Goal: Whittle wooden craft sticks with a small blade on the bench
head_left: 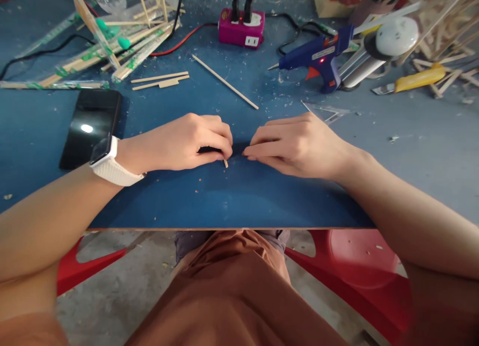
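Observation:
Near the front of the blue table, my left hand point(204, 141) pinches a small wooden stick point(225, 163); only its short end shows below the fingertips. Opposite it, my right hand point(288, 144) is closed with thumb and fingers pressed together. Whatever it may hold is hidden. A narrow gap separates the two hands. Beyond them a long thin wooden stick point(224, 82) lies at a slant. To its left are short stick pieces point(160, 81), two of them joined side by side.
A black phone point(92, 126) lies beside my left wrist. At the back are a purple power adapter point(241, 28), wrapped stick bundles point(93, 57) and cords. On the right are a blue glue gun point(322, 59), yellow utility knife point(419, 79), clear set square point(329, 111) and a wood pile point(445, 32).

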`<state>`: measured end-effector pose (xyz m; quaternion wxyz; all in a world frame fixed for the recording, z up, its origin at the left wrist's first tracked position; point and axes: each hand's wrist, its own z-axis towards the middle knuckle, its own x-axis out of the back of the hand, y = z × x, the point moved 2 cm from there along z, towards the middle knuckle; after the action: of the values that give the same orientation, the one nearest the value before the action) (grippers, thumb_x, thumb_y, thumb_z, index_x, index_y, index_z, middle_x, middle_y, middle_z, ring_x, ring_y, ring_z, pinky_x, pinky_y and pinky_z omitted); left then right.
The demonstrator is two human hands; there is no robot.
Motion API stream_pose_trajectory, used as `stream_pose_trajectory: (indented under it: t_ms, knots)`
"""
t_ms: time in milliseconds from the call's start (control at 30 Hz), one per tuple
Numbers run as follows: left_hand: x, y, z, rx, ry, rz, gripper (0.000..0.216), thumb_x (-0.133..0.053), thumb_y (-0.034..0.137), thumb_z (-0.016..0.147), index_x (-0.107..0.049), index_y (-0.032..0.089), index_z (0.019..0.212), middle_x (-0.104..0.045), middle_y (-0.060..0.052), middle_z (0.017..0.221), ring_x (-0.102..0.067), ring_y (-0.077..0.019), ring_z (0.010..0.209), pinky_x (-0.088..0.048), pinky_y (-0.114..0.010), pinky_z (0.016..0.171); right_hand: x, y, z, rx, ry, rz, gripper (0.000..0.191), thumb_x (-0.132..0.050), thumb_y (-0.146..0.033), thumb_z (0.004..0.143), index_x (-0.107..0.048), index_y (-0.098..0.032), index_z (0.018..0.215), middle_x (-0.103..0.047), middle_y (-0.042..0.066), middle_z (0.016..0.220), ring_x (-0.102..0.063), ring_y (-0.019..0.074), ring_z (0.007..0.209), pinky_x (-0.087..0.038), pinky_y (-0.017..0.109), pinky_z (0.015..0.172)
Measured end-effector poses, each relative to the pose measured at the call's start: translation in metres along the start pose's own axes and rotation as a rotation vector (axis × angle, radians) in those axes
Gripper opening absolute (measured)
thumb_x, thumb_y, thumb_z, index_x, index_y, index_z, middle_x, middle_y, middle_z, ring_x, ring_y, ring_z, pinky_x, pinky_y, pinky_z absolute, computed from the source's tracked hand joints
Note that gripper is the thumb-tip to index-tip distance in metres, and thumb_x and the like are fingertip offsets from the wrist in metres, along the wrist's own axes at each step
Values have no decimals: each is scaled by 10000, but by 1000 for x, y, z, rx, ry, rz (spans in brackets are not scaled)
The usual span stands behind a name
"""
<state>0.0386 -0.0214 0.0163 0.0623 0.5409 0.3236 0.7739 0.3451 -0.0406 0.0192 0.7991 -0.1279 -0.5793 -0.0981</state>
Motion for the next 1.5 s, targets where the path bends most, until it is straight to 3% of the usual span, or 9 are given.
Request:
stream_pose_trajectory:
  t_ms: [200, 967, 1167, 1500]
  knots:
    - [1, 1, 0, 34, -25, 18, 348, -635, 356, 1308, -936, 288, 1147, -944, -70, 1309, -877, -256, 1219, -639, -361, 1151, -4, -5, 4, -27, 35, 15, 309, -620, -271, 1358, -917, -211, 1296, -945, 47, 1201, -824, 192, 985, -548, 381, 798]
    - [1, 5, 0, 22, -35, 28, 394, -581, 343, 1325, -927, 263, 1155, -928, -75, 1308, -858, -251, 1221, -620, -355, 1113, -2, -9, 2, 42, 53, -101, 277, -619, -223, 1354, -890, -196, 1300, -928, 40, 1162, -812, 175, 957, -532, 364, 761]
    - [1, 5, 0, 27, -26, 14, 357, -609, 311, 1304, -918, 273, 1128, -927, -65, 1281, -857, -250, 1194, -619, -358, 1108, -6, -13, 1, 14, -20, -153, 381, -505, -227, 1378, -861, -181, 1252, -855, 43, 1079, -742, 184, 955, -475, 382, 762]
    - [2, 4, 3, 4, -35, 18, 362, -606, 312, 1302, -916, 280, 1119, -939, -65, 1257, -864, -258, 1187, -627, -371, 1081, -14, -19, 3, 24, 26, -201, 377, -504, -209, 1367, -853, -197, 1226, -773, 18, 978, -680, 181, 907, -464, 371, 750]
